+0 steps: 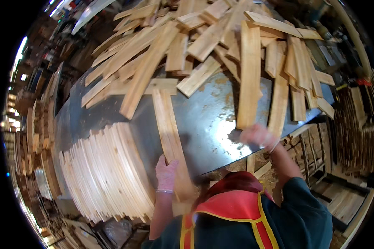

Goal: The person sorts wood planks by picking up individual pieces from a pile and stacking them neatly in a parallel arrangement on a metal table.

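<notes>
My left hand (166, 173), in a pale glove, is closed on the left edge of a long wooden board (169, 128). The board lies lengthwise on the metal table (203, 145), its near end close to my body. Over by the table's front edge is my right hand (257, 137), also gloved and blurred by motion. It is beside the near end of another wooden board (249, 79); whether it touches that board or holds anything is unclear. To the left of my left hand, a row of pale boards (108, 170) is packed side by side on edge.
A loose heap of boards (207, 37) covers the far half of the table, some poking over its right side. Stacked timber (357, 137) stands at the right, near a metal frame (316, 153). More wood (37, 137) is piled at the left.
</notes>
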A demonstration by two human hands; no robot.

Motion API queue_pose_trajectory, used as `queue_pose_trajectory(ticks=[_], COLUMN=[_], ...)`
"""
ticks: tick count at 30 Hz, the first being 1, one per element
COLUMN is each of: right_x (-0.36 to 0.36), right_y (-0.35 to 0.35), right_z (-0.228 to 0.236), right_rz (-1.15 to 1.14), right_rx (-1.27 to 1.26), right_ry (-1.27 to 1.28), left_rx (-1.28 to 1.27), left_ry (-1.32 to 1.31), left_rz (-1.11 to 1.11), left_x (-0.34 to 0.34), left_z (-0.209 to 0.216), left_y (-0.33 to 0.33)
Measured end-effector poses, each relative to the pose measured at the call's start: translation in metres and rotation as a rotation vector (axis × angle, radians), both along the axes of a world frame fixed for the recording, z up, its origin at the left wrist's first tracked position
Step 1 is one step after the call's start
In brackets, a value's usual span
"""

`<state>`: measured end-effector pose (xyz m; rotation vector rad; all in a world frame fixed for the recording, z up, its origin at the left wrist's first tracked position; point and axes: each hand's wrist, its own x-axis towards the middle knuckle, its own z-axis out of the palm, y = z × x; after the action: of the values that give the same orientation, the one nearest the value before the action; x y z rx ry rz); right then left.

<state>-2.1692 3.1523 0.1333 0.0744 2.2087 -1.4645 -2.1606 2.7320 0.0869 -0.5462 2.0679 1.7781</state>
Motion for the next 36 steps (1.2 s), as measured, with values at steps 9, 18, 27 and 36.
queue_pose_trajectory(ticks=[9,18,27,36], right_x=[-0.131,0.011,0.016,-0.028], right_y=[0.063,-0.198,-0.41,-0.399], right_z=[-0.081,-0.09,-0.056,-0.072], right_rz=[-0.897,-0.584,-0.005,-0.097], right_rx=[-0.018,-0.425,-0.482,-0.409], right_ry=[0.314,0.13,-0.234,-0.141], left_rx=[-1.467,-1.245,0.122,1.025], left_ry=[0.305,0.132,0.069,-0.071], left_rz=[-0.187,0.208,1.258,1.104], left_x=[0.059,0.171,0.288,0.248], left_z=[0.026,0.007,-0.02,0.007], left_y=[-0.089,-0.198,-0.246,-0.133])
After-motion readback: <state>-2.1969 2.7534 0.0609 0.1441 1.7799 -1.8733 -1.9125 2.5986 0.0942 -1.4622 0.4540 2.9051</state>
